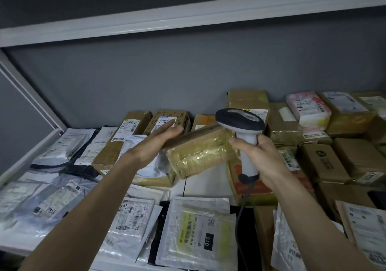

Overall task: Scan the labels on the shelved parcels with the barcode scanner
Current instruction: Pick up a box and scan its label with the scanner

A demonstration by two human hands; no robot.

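The right hand (263, 159) is wrapped tight around the white handle of the scanner (242, 133). The scanner's dark head sits just above a taped brown box (200, 153). The left hand (152, 146) holds that box up in the air, its fingers stretched flat along the box's far side. A gray cord (240, 214) hangs down from the scanner. Below the hands, the shelf (12, 166) holds shiny mail bags (198, 231) at the front. More brown boxes (325, 162) sit at the back and right.
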